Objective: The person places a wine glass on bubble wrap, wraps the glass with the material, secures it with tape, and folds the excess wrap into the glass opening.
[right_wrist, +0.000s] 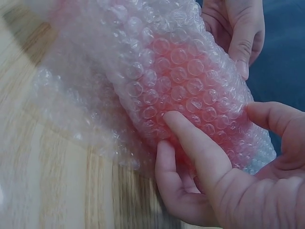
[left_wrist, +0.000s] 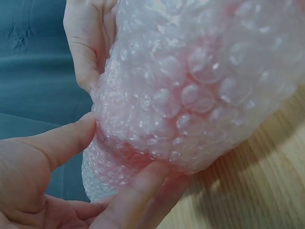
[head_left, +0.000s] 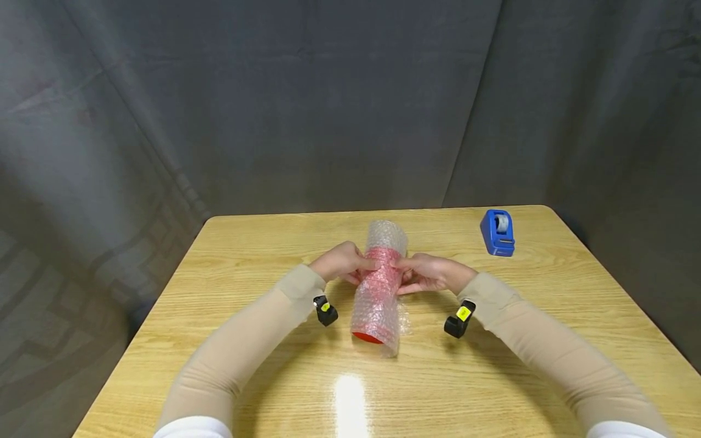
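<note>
A red object point(head_left: 368, 337) lies inside a roll of clear bubble wrap point(head_left: 378, 304), its red showing through the bubbles and at the near end. What the object is, the wrap hides. My left hand point(head_left: 346, 263) grips the roll's left side, thumb on top and fingers low on the side, as the left wrist view also shows. From the right, my right hand point(head_left: 429, 272) holds the roll the same way, its thumb and fingers point(right_wrist: 200, 148) pressed to the bubbles. A loose flap of wrap point(right_wrist: 81, 109) spreads on the table beside the roll.
A blue tape dispenser point(head_left: 497, 234) with a roll of tape stands at the back right of the wooden table point(head_left: 263, 243). Grey curtains point(head_left: 328, 109) hang behind the table and at both sides. Black wrist cameras point(head_left: 460, 319) hang below both wrists.
</note>
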Action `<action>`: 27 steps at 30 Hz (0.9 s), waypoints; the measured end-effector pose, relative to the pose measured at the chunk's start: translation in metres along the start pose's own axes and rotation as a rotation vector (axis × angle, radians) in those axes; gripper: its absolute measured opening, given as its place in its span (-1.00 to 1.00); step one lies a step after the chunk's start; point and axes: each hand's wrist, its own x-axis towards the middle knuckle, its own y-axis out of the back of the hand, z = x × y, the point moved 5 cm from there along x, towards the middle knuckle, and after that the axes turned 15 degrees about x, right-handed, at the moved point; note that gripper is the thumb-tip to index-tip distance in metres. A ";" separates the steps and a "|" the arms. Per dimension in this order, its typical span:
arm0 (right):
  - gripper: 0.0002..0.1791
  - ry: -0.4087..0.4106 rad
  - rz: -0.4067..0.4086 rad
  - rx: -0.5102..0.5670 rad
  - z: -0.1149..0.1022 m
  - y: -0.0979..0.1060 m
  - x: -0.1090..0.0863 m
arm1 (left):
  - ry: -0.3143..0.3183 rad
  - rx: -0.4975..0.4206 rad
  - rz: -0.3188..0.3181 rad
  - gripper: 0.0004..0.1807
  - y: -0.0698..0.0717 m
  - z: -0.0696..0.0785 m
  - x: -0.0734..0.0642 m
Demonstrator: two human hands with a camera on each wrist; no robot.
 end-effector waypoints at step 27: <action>-0.71 -0.018 -0.059 0.001 0.004 0.004 0.000 | 0.008 0.206 0.107 -0.51 -0.006 0.011 -0.004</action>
